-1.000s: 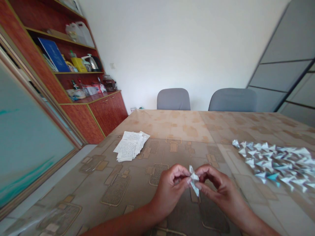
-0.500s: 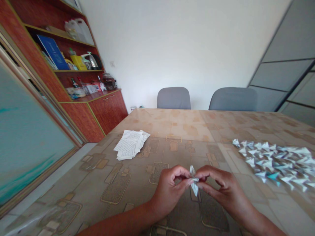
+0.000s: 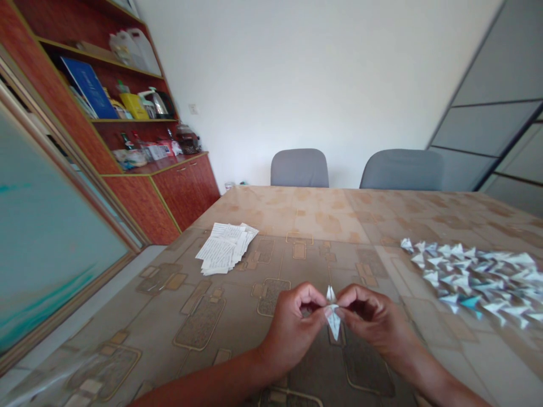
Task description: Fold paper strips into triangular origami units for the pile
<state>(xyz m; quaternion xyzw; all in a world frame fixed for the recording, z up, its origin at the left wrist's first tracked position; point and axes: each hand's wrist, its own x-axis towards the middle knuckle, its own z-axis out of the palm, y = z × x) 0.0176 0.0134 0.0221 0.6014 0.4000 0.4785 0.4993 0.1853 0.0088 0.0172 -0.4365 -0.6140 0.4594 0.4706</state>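
The left hand (image 3: 294,316) and the right hand (image 3: 369,316) both pinch one small folded paper (image 3: 333,325), thumb and bent fingers closed on its two sides. The folded paper is held up over the near part of the table (image 3: 322,212), with two thin points at its top and one wide point hanging down toward the person. The backs of the hands face up and out, the wrists are bent in, and the arms come in from the bottom on each side of it — like two sides of a tent. The fingertips hide the middle of the paper. Left of the folded paper and farther off lies a messy pile of paper slips (image 3: 224,249), flat and white with rows of print. To the right of it, well apart, sits a big bunch of little folded shapes (image 3: 475,280), pointy and mostly white — a blue-green one (image 3: 470,303) is near the front edge. Past the folded paper, across the table, are two gray chairs (image 3: 299,168) with round-cornered backs. Far to its left stands a red-brown wood cupboard (image 3: 186,189). The tabletop looks smooth and a bit shiny, with brown and tan boxes all over it.
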